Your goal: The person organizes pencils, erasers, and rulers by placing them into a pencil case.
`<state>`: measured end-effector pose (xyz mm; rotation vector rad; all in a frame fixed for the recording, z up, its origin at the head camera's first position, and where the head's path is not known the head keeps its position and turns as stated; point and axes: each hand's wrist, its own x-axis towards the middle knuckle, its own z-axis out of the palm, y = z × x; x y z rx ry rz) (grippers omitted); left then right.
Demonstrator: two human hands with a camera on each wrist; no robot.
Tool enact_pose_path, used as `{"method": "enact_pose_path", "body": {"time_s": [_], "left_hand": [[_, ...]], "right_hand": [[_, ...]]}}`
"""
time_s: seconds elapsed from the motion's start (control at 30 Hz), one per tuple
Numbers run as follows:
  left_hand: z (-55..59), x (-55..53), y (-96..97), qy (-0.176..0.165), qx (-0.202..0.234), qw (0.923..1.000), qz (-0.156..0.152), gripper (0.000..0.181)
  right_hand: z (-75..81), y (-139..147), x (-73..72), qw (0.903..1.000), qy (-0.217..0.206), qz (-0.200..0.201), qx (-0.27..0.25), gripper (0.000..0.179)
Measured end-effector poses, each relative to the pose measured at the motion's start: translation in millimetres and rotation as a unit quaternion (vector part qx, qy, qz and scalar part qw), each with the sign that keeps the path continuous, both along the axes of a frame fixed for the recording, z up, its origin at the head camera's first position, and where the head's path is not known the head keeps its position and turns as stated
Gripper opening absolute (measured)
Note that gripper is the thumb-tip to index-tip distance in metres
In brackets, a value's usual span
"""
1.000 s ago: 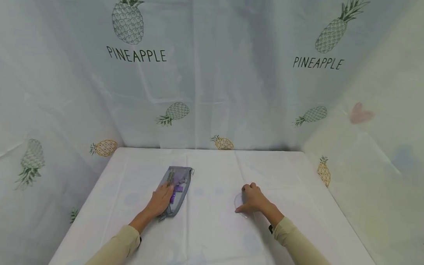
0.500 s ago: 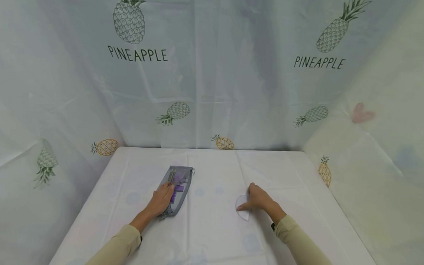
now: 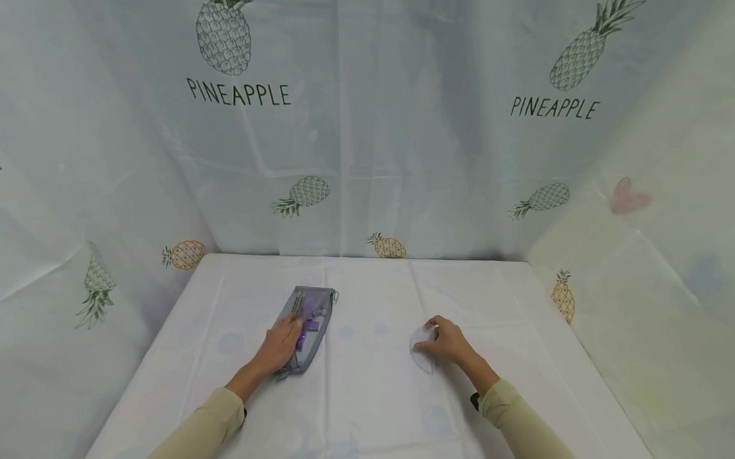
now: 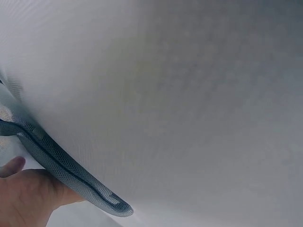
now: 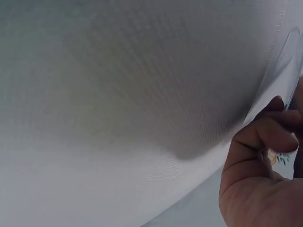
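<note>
A grey mesh pencil case [image 3: 320,316] lies on the left half of the table, with thin sticks and purple items visible through it. My left hand [image 3: 280,345] rests on its left side, fingers extended. In the left wrist view the case's edge [image 4: 71,172] crosses beside that hand. To the right, my right hand [image 3: 451,344] pinches a clear half-round protractor [image 3: 422,358] between thumb and fingers. In the right wrist view the protractor [image 5: 284,66] stands tilted, partly hidden by the curled fingers; whether it touches the table I cannot tell.
A white cloth covers the table [image 3: 367,405], creased along several lines. Hanging curtains [image 3: 395,136] printed with pineapples enclose the back and both sides. Table space lies between the two hands.
My right hand has shifted its hold on the protractor, its fingers now drawn in at the upper edge and the protractor slightly farther from me. The left hand and pencil case have stayed in place.
</note>
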<state>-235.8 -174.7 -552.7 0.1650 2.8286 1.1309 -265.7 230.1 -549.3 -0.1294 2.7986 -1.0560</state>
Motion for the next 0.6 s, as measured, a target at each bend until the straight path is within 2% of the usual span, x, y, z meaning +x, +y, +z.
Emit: {"method": "enact_pose_path", "body": {"time_s": [0.2,0.43,0.6], "left_hand": [[1.3,-0.2,-0.6,-0.001,0.004,1.0000,0.000,0.064],[3.0,-0.4,-0.5,-0.008,0.008,0.9999,-0.003,0.065],[3.6,-0.7,-0.4,-0.017,0.003,0.9998,0.000,0.064]], "right_hand": [[0.4,-1.8,-1.3,0.9983,-0.001,0.011,-0.057,0.037],[3.3,-14.6,-2.7,0.9967,-0.005,0.014,-0.080,0.031],[4.6,-29.7,-8.9,0.9908,-0.008,-0.002,-0.135,0.026]]}}
